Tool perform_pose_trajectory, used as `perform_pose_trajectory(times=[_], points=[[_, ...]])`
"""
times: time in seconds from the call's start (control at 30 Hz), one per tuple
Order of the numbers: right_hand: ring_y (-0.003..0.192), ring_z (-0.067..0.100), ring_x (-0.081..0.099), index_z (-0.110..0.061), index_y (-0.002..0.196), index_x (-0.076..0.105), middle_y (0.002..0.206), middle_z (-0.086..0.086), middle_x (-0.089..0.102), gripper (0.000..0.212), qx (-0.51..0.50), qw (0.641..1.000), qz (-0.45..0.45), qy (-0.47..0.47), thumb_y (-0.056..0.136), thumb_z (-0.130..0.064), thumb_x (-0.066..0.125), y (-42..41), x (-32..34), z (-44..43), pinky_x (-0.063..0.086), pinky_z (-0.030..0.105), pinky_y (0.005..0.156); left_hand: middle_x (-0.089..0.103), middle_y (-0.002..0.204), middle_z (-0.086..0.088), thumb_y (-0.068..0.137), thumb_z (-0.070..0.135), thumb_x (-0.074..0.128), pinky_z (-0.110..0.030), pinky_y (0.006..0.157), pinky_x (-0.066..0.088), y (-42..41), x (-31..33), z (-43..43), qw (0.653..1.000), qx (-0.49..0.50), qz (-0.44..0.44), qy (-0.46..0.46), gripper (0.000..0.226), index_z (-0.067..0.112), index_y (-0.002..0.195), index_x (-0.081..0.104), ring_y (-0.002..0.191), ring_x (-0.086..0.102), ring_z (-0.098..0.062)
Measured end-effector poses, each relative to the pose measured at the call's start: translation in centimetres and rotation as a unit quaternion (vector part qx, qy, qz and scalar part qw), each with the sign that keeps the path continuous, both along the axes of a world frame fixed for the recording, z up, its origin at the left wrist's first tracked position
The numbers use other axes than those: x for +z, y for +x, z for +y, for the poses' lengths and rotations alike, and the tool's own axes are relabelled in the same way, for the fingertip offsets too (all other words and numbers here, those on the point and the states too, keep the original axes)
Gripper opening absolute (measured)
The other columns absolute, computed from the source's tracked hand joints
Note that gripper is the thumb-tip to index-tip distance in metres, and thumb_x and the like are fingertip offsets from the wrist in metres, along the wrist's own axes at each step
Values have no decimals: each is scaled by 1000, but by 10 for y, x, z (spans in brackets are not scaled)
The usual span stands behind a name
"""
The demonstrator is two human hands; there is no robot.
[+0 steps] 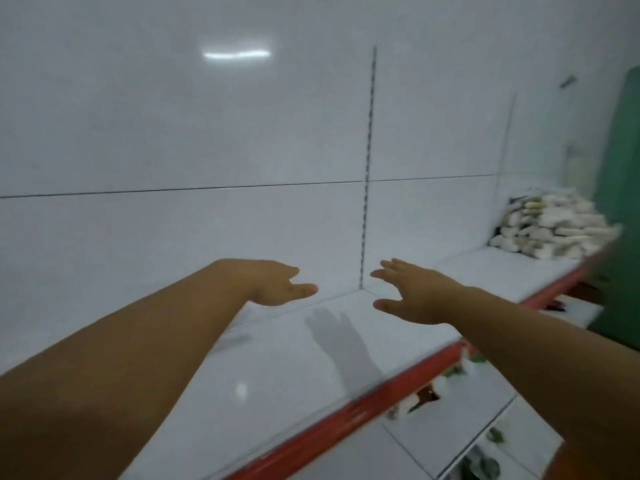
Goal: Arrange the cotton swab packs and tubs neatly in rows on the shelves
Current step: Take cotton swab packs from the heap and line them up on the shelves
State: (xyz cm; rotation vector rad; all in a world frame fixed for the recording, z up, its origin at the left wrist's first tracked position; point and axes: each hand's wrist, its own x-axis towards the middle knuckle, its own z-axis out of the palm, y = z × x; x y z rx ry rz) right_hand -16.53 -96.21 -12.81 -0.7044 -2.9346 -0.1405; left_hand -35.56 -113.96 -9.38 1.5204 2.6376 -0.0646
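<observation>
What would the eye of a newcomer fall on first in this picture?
First come the open left hand and the open right hand, stretched forward side by side in the middle, above the glossy white shelf with a red front edge. Next, the loose heap of white cotton swab packs lies at the far right end of that shelf.

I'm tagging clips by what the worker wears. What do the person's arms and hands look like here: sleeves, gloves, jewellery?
Both forearms are bare in view, no sleeves. The left hand and right hand wear no gloves; no ring, watch or bracelet shows. An orange patch by the right arm's lower edge may be clothing, too blurred to tell.
</observation>
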Motion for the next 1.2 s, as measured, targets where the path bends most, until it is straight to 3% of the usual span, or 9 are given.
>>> perform_pose_trajectory(times=[0.17, 0.4, 0.57, 0.77, 0.9, 1.03, 1.2], points=[[146, 19, 17, -30, 153, 15, 161, -1, 12, 70, -171, 985, -7, -4, 95, -51, 48, 190, 16, 110, 20, 37, 117, 5, 162, 6, 96, 63, 25, -36, 121, 2, 169, 14, 175, 971, -199, -69, 117, 70, 27, 155, 9, 149, 0, -11], [143, 23, 26, -32, 151, 20, 159, 0, 19, 69, -301, 953, -2, -34, 93, -43, 55, 343, -12, 216, 32, 40, 112, 0, 163, 2, 98, 60, 24, -35, 121, 6, 279, -2, 337, 959, -265, -47, 86, 74, 19, 155, 4, 149, -2, -11], [141, 19, 29, -38, 148, 23, 158, -5, 20, 69, -300, 952, 4, -53, 89, -44, 59, 371, -41, 299, 37, 37, 110, 6, 163, -1, 99, 58, 27, -33, 120, 10, 311, -23, 439, 955, -289, -38, 57, 73, 17, 155, 7, 149, 4, -14], [146, 23, 19, -40, 148, 20, 161, -4, 12, 68, -296, 954, 3, -38, 92, -41, 57, 360, -21, 439, 28, 43, 116, 19, 160, 2, 96, 60, 36, -33, 117, 21, 302, -27, 600, 948, -307, -51, 64, 71, 22, 154, 19, 145, 23, -17], [144, 17, 23, -34, 150, 20, 159, -7, 19, 68, -275, 961, 28, -23, 93, -40, 55, 361, 8, 531, 26, 37, 115, 19, 160, 0, 96, 59, 38, -34, 116, 23, 302, -19, 703, 945, -310, -64, 85, 70, 22, 153, 20, 146, 21, -19], [142, 18, 25, -33, 150, 22, 157, -6, 22, 68, -273, 961, 40, -2, 91, -40, 57, 365, 19, 622, 29, 39, 114, 3, 163, -4, 97, 59, 36, -44, 120, 8, 314, -7, 794, 943, -307, -28, 124, 71, 25, 154, 13, 150, -2, -23], [140, 21, 29, -32, 149, 26, 156, -3, 25, 66, -222, 973, 55, 13, 91, -40, 56, 358, 20, 736, 31, 42, 114, 16, 161, -2, 96, 60, 36, -40, 119, 17, 316, -5, 891, 950, -285, -20, 123, 72, 20, 154, 18, 148, 14, -21]])
